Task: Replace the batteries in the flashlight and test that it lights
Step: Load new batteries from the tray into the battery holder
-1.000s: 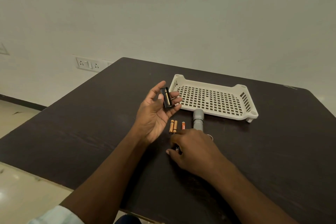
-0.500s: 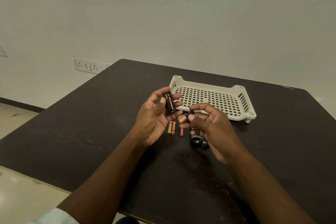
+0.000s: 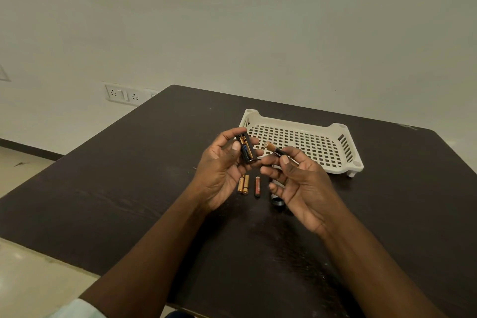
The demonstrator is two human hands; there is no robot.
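Note:
My left hand (image 3: 219, 170) holds a black battery holder (image 3: 246, 148) upright between thumb and fingers, with a gold and black battery seated in it. My right hand (image 3: 299, 183) pinches a loose black and gold battery (image 3: 275, 150) between thumb and fingertips, its gold end pointing left toward the holder. On the dark table (image 3: 129, 188) below the hands lie two gold batteries (image 3: 243, 184) side by side and one orange battery (image 3: 257, 186). The flashlight body (image 3: 277, 201) lies mostly hidden under my right hand; only its dark open end shows.
A white perforated plastic tray (image 3: 353, 160) stands just behind the hands, with nothing in it. A wall socket panel (image 3: 124, 95) is on the wall at the left. The table's front edge runs close to my forearms.
My right hand lifted a battery off the table and raised it level with the holder, turning its gold end toward it. My left hand tilted the holder more upright.

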